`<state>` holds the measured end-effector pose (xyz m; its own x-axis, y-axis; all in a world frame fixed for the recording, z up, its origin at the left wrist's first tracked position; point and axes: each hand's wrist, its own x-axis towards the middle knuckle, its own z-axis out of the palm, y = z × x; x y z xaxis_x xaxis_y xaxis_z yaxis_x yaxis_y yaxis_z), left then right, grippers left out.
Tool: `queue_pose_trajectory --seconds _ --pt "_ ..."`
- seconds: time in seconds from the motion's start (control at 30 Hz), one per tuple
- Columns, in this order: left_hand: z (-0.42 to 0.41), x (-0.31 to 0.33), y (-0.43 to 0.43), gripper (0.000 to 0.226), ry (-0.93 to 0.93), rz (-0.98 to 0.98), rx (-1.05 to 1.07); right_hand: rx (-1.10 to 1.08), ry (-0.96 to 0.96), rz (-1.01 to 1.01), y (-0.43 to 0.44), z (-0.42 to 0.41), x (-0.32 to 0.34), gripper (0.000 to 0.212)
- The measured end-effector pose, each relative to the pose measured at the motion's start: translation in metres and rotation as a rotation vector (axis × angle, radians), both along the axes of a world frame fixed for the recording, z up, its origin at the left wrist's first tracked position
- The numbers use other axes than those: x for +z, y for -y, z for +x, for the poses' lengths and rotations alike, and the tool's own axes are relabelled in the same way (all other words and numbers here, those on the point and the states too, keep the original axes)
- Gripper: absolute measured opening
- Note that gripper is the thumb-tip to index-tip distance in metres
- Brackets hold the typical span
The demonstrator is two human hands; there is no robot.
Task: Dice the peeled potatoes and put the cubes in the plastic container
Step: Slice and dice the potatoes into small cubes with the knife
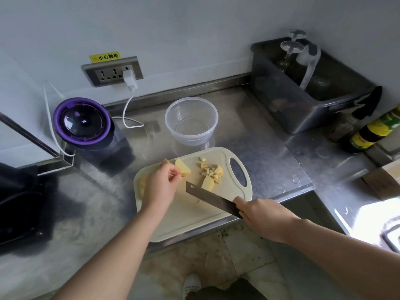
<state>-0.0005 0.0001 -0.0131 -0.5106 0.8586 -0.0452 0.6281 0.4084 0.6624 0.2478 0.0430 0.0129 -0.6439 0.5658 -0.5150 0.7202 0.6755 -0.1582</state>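
Potato pieces are spread over the far half of a cream plastic cutting board, which is laid on a stainless-steel counter with its near edge overhanging the counter's front. A potato wedge at the board's far left is pinched by the curled fingers of the left hand. More potato is partly hidden behind and under that hand. A small heap of potato cubes is gathered near the board's handle hole, and a larger potato chunk is seen just beyond the blade of a cleaver. The cleaver's handle is fully enclosed by the right hand, and the blade is angled across the board towards the left. The plastic container, clear and round, is set just behind the board with no cubes in it. To the left a purple-lidded appliance is placed, and a white charger is plugged into a wall socket. A grey tub holding upturned glasses is kept at the back right, near a yellow-labelled bottle.
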Motion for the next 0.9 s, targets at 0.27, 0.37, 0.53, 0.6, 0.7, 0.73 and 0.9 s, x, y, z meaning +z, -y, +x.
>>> queue_pose_trajectory --seconds 0.27,0.37,0.53,0.6,0.7,0.73,0.9 --pt "-0.017 0.011 -0.036 0.022 -0.174 -0.006 -0.086 0.078 0.066 0.043 -0.012 -0.005 -0.004 0.024" --pt "-0.023 0.007 -0.052 0.034 -0.351 -0.26 -0.24 0.044 0.058 0.068 -0.02 -0.004 -0.006 0.027" --pt "-0.02 -0.003 -0.071 0.055 -0.5 -0.56 -0.379 0.046 0.043 0.073 -0.025 -0.005 -0.006 0.03" --pt "-0.017 -0.005 -0.074 0.054 -0.576 -0.596 -0.424 0.036 0.043 0.062 -0.026 -0.005 -0.006 0.03" --pt "-0.012 -0.008 -0.077 0.049 -0.665 -0.621 -0.481 0.021 0.031 0.06 -0.027 -0.004 -0.008 0.03" --pt "-0.01 -0.009 -0.078 0.049 -0.675 -0.622 -0.489 0.009 0.023 0.055 -0.027 -0.004 -0.009 0.029" --pt "-0.009 -0.009 -0.083 0.041 -0.703 -0.613 -0.54 -0.058 -0.041 0.021 -0.029 -0.003 -0.008 0.021"
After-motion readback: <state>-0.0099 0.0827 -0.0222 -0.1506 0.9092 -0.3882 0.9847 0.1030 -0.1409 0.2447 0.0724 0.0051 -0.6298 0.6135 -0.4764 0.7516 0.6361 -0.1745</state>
